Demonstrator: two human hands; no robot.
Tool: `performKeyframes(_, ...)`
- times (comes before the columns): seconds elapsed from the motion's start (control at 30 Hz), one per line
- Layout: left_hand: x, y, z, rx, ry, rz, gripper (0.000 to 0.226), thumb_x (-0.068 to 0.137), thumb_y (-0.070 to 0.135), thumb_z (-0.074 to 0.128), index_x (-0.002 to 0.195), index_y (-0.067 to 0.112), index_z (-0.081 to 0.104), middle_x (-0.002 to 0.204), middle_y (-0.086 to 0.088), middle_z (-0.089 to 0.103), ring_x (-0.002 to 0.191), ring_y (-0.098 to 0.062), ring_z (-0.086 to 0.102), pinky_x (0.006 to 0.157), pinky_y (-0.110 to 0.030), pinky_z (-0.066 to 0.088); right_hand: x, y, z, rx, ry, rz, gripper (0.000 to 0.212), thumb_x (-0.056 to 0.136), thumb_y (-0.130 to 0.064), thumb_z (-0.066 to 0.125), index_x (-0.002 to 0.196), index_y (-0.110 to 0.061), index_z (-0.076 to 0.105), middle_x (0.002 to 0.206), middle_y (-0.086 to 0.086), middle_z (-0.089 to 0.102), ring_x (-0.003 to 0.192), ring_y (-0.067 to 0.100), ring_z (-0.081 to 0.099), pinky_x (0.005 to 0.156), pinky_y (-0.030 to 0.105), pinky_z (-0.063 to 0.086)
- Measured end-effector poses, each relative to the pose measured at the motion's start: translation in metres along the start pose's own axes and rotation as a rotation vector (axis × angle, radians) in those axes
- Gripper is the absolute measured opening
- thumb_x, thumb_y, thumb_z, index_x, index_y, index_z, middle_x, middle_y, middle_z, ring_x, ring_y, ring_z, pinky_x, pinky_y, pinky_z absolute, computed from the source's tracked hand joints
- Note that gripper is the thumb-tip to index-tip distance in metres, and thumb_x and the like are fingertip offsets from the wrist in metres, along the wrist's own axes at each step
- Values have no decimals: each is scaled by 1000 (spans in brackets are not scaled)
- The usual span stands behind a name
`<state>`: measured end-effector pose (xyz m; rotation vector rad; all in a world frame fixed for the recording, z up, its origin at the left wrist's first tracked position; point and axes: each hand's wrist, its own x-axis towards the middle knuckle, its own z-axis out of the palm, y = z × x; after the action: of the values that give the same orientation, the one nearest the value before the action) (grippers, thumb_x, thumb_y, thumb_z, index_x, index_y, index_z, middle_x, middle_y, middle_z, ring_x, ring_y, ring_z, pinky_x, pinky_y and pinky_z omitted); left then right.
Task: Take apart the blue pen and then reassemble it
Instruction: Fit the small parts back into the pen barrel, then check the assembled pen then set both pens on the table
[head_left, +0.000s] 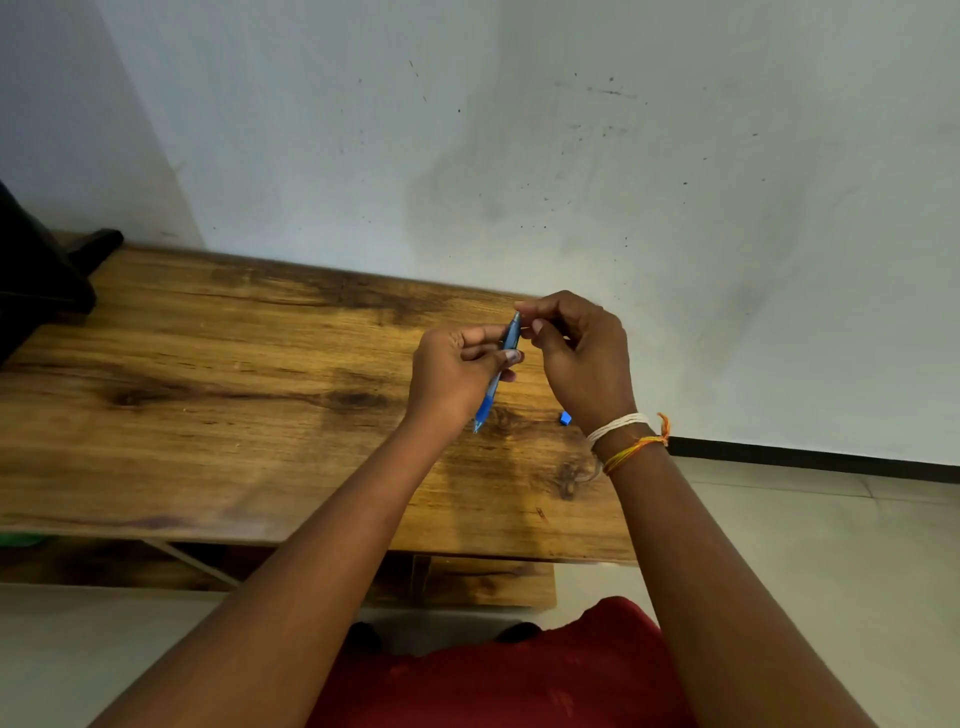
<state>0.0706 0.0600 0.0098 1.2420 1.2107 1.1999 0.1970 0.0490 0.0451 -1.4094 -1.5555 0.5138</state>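
Note:
The blue pen (500, 366) is held slanted above the wooden table (208, 395), its tip pointing down toward me and its top end away. My left hand (452, 374) grips the pen's middle between thumb and fingers. My right hand (576, 353) pinches the pen's top end with fingertips. A small blue piece (565, 418) lies on the table just below my right hand, beside the wrist. Whether the fingers hide another part, I cannot tell.
The table's right edge ends close to my right wrist, with pale floor beyond. A white wall stands right behind the table. A dark object (41, 270) sits at the table's far left corner. A lower shelf (467, 579) runs under the tabletop.

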Motion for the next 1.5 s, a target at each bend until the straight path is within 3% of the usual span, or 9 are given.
performKeyframes(0.2, 0, 5, 0, -2, 2, -1, 24, 78, 6, 75, 102, 12, 73, 81, 2, 75, 68, -18, 74, 68, -31, 61, -1, -1, 0, 85, 8, 22, 28, 86, 6, 52, 102, -11, 67, 91, 1, 71, 89, 12, 68, 81, 33, 58)
performKeyframes(0.37, -2, 8, 1, -31, -15, -31, 27, 80, 8, 74, 104, 19, 67, 76, 6, 75, 70, -14, 74, 66, -28, 60, -7, 0, 3, 180, -39, 116, 36, 87, -5, 60, 121, -16, 56, 97, -2, 65, 91, 13, 66, 65, 16, 55)
performKeyframes(0.47, -4, 10, 2, -16, 11, -32, 31, 83, 8, 71, 110, 18, 57, 74, 8, 73, 68, -4, 73, 58, -16, 56, -6, 5, 2, 88, -123, 150, 21, 88, -18, 64, 108, -11, 66, 96, 2, 69, 89, 20, 68, 77, 34, 59)
performKeyframes(0.6, -4, 11, -1, 3, -7, -87, 35, 82, 11, 72, 111, 15, 53, 78, 4, 73, 71, -5, 73, 64, -20, 57, -7, 10, 4, 77, -175, 119, 14, 91, -17, 60, 86, -8, 69, 77, 0, 69, 73, 11, 66, 69, 28, 53)
performKeyframes(0.7, -5, 12, -4, 30, -87, -136, 31, 79, 4, 74, 105, 9, 57, 91, -9, 74, 85, -17, 73, 78, -35, 59, -6, 12, 4, 286, -86, 268, 17, 97, -16, 49, 100, -3, 59, 88, 10, 70, 84, 23, 70, 75, 35, 58)
performKeyframes(0.87, -5, 7, -10, 105, -72, -187, 20, 82, 2, 70, 100, 8, 65, 93, -11, 74, 86, -18, 72, 78, -31, 58, -2, 8, 4, 710, 27, 442, 21, 103, -18, 34, 96, -14, 53, 75, 7, 54, 77, 25, 63, 81, 43, 54)
performKeyframes(1.1, -10, 5, -18, -91, -64, -460, 17, 97, 18, 53, 103, 8, 65, 101, -15, 73, 89, -24, 71, 85, -34, 54, 7, 1, -5, 1048, 33, 521, 53, 92, -61, 35, 68, -15, 44, 60, 2, 30, 53, 14, 30, 56, 28, 29)
performKeyframes(1.3, -16, 3, -11, -283, -183, -652, 42, 102, 35, 36, 114, 3, 60, 106, -19, 69, 96, -31, 67, 90, -38, 50, 9, -5, -5, 1069, -51, 531, 46, 94, -42, 36, 57, -15, 32, 45, -2, 27, 50, 16, 21, 54, 31, 23)
performKeyframes(1.5, -16, 1, -13, -433, -185, -762, 48, 102, 40, 31, 104, 4, 61, 99, -18, 69, 91, -29, 67, 90, -37, 48, 8, -7, -10, 1225, -82, 557, 51, 93, -54, 33, 59, -15, 32, 48, -2, 27, 52, 15, 22, 57, 31, 24)
